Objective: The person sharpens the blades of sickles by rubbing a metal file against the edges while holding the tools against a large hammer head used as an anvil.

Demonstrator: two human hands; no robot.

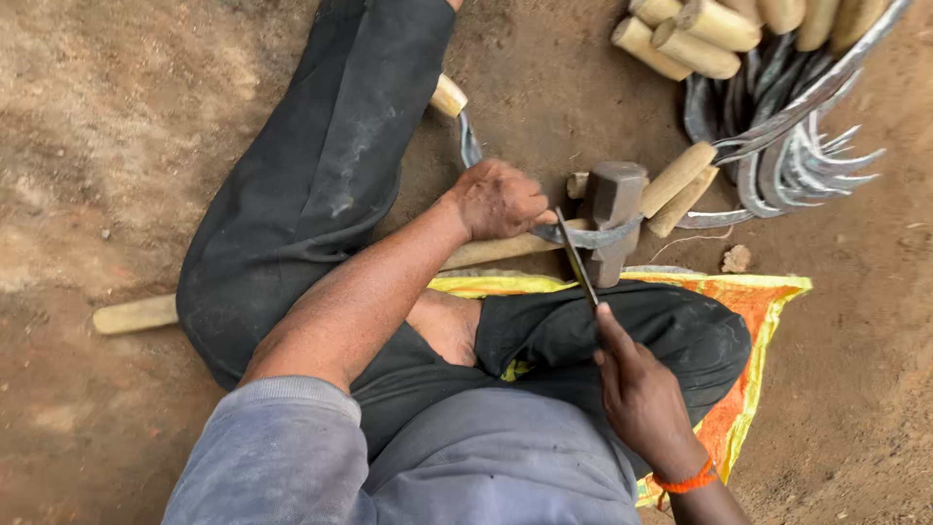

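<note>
My left hand (501, 199) grips a curved sickle blade (593, 236) and presses it across the head of a grey sledgehammer (614, 199) that lies on the dirt. The hammer's wooden handle (486, 253) runs under that hand. My right hand (641, 394), with an orange band at the wrist, holds a thin flat metal file (575, 258) whose tip rests on the blade's edge near the hammer head. I sit cross-legged in dark trousers, one bare foot (447, 326) tucked under.
A heap of finished sickles (777, 146) with pale wooden handles (695, 34) lies at the upper right. An orange and yellow woven sack (758, 301) is under my right leg. A loose wooden handle (136, 313) lies at the left on bare dirt.
</note>
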